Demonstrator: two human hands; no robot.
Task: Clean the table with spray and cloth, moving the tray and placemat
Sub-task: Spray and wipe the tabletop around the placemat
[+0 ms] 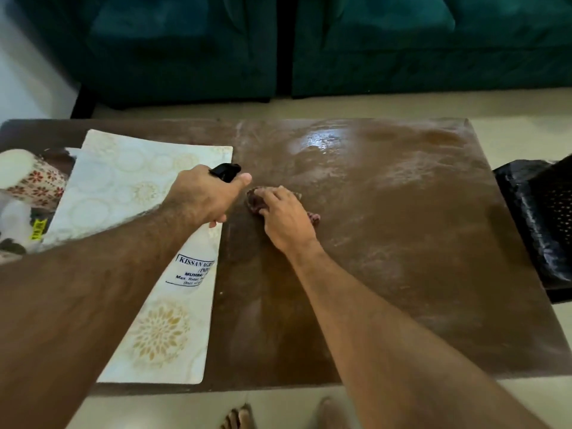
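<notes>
- Two bare hands work over a dark brown table (402,243), both arms reaching in from the near side.
- The left hand (205,196) is clenched around a spray bottle (192,270); its black nozzle (225,171) sticks out past the thumb and points right, and the white body with a label in blue print shows below the forearm.
- The right hand (286,219) lies palm down, fingers spread flat, pressing a cloth (257,201) onto the table just right of the nozzle.
- The cloth is bunched and dark reddish-brown; only its edges show at the fingertips and beside the hand.
- A placemat (133,193), white with pale gold circles and a gold flower pattern, lies on the left half of the table, its far end tilted over other things.
- At the far left edge sits a cluster of items, among them a white piece with red flowers (34,181); whether they stand in a tray cannot be told.
- The table's right half shows pale smeared streaks and a shiny wet patch (322,144) toward the far side.
- A black perforated object (538,218) sits past the right edge.
- Dark green sofas (278,44) stand beyond the table on a pale floor (510,109).
</notes>
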